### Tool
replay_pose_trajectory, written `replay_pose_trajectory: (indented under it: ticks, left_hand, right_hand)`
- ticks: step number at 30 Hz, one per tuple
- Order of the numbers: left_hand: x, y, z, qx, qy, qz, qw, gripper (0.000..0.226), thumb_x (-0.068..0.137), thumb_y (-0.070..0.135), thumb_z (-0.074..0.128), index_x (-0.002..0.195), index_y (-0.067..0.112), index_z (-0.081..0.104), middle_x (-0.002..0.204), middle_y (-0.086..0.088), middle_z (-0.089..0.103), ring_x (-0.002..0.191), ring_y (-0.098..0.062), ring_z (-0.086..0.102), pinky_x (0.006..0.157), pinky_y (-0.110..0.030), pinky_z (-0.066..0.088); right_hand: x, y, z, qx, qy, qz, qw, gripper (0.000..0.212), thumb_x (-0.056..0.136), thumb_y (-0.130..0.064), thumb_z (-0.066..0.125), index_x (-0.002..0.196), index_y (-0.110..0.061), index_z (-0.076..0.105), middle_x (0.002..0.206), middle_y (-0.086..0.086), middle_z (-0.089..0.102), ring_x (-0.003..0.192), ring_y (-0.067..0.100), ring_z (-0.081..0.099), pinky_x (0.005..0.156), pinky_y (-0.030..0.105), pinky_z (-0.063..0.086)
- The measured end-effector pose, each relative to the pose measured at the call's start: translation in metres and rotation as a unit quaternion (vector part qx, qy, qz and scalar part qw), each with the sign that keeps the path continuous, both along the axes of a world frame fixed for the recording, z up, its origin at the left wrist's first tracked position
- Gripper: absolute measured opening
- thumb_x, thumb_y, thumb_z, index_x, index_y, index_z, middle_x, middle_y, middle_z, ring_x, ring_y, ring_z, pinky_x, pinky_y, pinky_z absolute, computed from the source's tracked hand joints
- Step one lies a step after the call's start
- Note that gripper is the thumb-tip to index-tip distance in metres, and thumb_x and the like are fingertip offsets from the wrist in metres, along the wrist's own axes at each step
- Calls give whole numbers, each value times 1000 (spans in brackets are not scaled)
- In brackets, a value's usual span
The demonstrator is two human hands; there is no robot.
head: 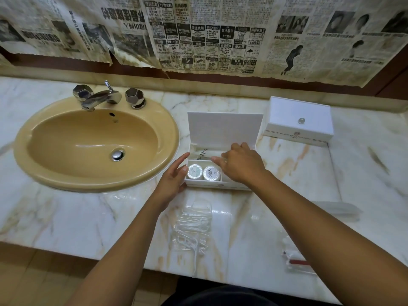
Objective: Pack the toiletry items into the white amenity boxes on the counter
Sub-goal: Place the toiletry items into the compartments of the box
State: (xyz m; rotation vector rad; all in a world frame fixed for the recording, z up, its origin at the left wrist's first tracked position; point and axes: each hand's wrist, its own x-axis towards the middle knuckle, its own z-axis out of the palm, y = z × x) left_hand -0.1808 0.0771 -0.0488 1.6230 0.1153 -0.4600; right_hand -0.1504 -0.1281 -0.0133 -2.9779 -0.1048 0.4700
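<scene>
Open white amenity box (220,129), counter (88,217) centre, lid upright: two round wrapped soaps (203,172) in its front-left compartment. My left hand (174,180), fingers straight, rests against the box's 9 o'clock wall; my right hand (239,165) pinches a slim packet (207,154) over the rear compartment. Closed second box (298,120) at 2 o'clock; clear-wrapped items (192,226) at 6 o'clock.

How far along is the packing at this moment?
Done: two round white paper-wrapped items sit in the front left compartment of the open white amenity box. In hand: the right hand places a slim clear-wrapped packet in the back compartment while the left hand steadies the box. Left: clear plastic packets on the marble counter; the second white box is closed.
</scene>
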Motion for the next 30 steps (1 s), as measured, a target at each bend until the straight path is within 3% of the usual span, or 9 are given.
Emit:
replay_pose_trajectory:
  ticks: [11, 16, 21, 25, 30]
  left_hand:
    - [0, 1, -4, 6, -3, -3, 1000, 35, 103, 32, 47, 122, 61, 52, 88, 20, 45, 86, -1, 45, 83, -18, 50]
    - [0, 0, -3, -1, 4, 7, 1000, 37, 103, 29, 46, 121, 61, 53, 89, 19, 44, 99, -12, 40, 82, -21, 46]
    - [0, -1, -3, -4, 7, 8, 1000, 38, 104, 27, 46, 119, 62, 54, 92, 16, 44, 101, -15, 41, 81, -23, 44]
    - [1, 0, -4, 0, 4, 9, 1000, 39, 104, 28, 46, 119, 62, 54, 88, 19, 44, 93, -9, 43, 79, -21, 45]
    - [0, -1, -5, -3, 6, 8, 1000, 38, 104, 28, 46, 122, 60, 53, 97, 8, 46, 99, -15, 41, 77, -20, 45]
  right_hand:
    - [0, -10, -17, 46, 30, 24, 998, 70, 91, -70, 20, 136, -24, 48, 141, 8, 43, 133, 26, 33, 104, 41, 34]
    - [7, -16, -20, 94, 73, 21, 993, 78, 85, -77, 13, 140, -29, 40, 151, 5, 36, 140, 27, 29, 110, 46, 30]
    - [1, -11, -17, 68, -24, -4, 997, 56, 96, -59, 31, 119, -15, 57, 126, 8, 56, 119, 27, 47, 94, 38, 38]
    - [-7, 6, -11, 9, -106, 14, 994, 53, 98, -52, 33, 119, -13, 63, 120, 8, 57, 115, 27, 45, 95, 39, 36]
    - [-9, 14, -16, 25, -58, 17, 998, 63, 96, -59, 30, 119, -11, 64, 124, 8, 49, 120, 26, 39, 96, 42, 35]
